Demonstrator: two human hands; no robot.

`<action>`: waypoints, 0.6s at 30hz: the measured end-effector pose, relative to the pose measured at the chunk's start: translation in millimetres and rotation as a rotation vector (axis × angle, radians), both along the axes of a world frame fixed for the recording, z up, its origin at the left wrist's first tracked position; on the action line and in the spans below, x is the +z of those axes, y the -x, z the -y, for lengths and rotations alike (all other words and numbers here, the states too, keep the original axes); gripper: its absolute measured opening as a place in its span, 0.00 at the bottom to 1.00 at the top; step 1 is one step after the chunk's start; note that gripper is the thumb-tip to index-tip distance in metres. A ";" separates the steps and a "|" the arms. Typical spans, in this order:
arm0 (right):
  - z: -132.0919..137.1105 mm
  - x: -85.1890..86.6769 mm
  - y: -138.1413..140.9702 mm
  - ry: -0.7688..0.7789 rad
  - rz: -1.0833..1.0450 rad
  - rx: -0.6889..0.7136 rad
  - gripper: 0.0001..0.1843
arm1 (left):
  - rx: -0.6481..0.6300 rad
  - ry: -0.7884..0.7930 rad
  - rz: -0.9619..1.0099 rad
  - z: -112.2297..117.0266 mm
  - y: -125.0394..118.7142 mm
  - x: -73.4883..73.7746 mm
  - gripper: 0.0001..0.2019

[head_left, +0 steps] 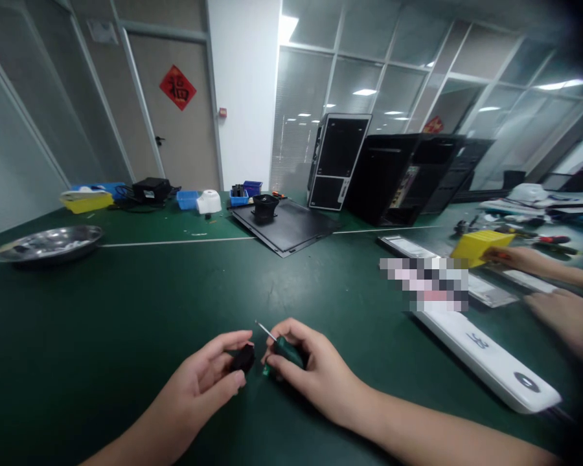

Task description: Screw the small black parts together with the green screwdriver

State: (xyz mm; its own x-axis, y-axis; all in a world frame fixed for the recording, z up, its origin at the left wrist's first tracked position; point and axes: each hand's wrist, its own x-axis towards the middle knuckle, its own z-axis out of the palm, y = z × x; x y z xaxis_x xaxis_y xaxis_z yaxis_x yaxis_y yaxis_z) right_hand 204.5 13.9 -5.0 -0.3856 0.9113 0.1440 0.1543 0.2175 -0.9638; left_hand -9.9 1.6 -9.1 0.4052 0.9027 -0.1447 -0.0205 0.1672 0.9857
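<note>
Near the front edge of the green table (126,310), the left hand (206,378) pinches one small black part (243,358) between thumb and curled fingers; just beside it, the right hand (315,375) is wrapped round one green-handled screwdriver (285,351), its shaft pointing up and left; at the left edge, one steel bowl (48,243) holds pale bits; there are two yellow containers, a far-left yellow bin (85,202) and a right-edge yellow bin (480,247) touched by a co-worker's hand (515,257); the door's red sign (177,87) reads 福.
</note>
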 end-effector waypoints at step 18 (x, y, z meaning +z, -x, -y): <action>4.9 -0.4 0.9 -0.006 -0.150 0.000 0.09 | -0.065 -0.032 0.018 -1.8 -6.1 12.4 0.20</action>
